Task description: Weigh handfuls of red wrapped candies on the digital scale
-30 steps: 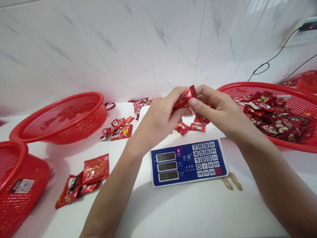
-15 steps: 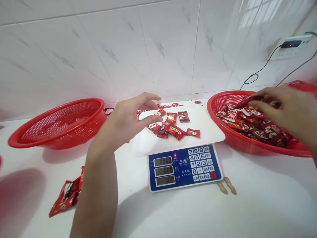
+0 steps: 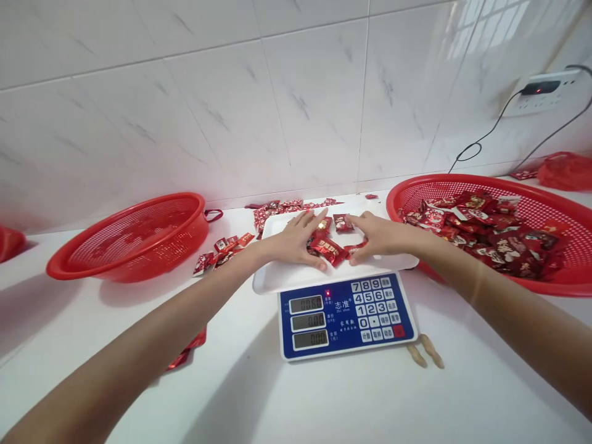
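Several red-wrapped candies [image 3: 329,249] lie on the white tray [image 3: 272,277] of a blue digital scale [image 3: 345,317]. My left hand [image 3: 298,242] covers the candies on the tray's left, palm down with thumb and fingers apart. From the right, my right hand [image 3: 377,237] reaches over the tray, thumb and fingers spread around candies at that side. Between the two hands some candies show, and others are partly hidden under the palms. Neither hand has visibly closed on a candy. The top line of the scale's display seems to read 0.060.
At the right stands a red mesh basket [image 3: 573,228] heaped with wrapped candies; another red basket [image 3: 60,265] is at the left. Loose candies [image 3: 222,251] lie left of and behind the tray. Two peanuts [image 3: 431,351] rest by the scale. A cable [image 3: 481,137] hangs from the wall socket.
My right hand has moved left from the candy basket to the tray. The left hand has shifted right and lowered onto the candies there. The view has moved slightly.
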`<action>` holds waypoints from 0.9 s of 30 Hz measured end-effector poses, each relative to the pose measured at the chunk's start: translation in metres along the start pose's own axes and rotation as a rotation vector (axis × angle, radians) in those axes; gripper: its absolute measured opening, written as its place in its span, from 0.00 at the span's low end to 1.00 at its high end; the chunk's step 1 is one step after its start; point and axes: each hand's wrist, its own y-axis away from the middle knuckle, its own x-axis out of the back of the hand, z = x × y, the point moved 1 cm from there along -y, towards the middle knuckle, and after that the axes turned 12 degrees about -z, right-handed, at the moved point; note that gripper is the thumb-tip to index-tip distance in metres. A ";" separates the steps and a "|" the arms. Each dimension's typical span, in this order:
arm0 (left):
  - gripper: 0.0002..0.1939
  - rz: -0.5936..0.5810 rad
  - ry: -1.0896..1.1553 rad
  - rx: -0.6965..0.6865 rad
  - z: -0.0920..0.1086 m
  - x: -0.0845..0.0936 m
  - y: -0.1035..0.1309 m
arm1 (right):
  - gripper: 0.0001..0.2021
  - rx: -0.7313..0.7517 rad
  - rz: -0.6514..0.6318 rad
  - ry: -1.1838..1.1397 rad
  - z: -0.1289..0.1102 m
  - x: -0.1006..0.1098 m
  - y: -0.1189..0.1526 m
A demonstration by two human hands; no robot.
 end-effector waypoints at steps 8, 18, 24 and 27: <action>0.51 0.244 0.179 -0.205 0.015 -0.020 -0.004 | 0.29 0.175 0.041 -0.088 -0.005 -0.004 -0.023; 0.57 0.212 0.171 -0.093 0.013 -0.013 0.002 | 0.29 0.190 0.119 -0.181 0.001 -0.008 -0.009; 0.44 0.258 0.144 -0.159 0.019 -0.023 -0.006 | 0.18 0.212 0.267 -0.223 -0.004 -0.016 -0.021; 0.30 0.320 0.106 -0.179 0.021 -0.026 -0.006 | 0.15 0.213 0.299 -0.242 -0.004 -0.019 -0.025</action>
